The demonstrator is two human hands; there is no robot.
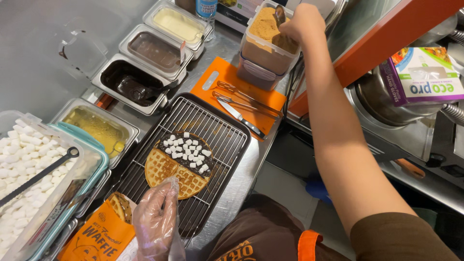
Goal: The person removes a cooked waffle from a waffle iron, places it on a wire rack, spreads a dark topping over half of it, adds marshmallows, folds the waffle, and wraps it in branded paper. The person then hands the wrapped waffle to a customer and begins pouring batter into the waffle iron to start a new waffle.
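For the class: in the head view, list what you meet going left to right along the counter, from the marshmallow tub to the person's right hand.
Marshmallow tub → yellow sauce tray → waffle on wire rack → orange cutting board → brown crumb container → right hand.

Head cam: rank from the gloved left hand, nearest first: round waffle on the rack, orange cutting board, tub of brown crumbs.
1. Round waffle on the wire rack, just above the gloved left hand.
2. Orange cutting board, beyond the rack, upper centre.
3. Clear plastic tub of brown crumbs, farthest, at the top, under the right hand.

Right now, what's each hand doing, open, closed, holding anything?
Left hand: gloved, loosely closed above the waffle, holding nothing visible.
Right hand: closed on a spoon in the brown-crumb tub.
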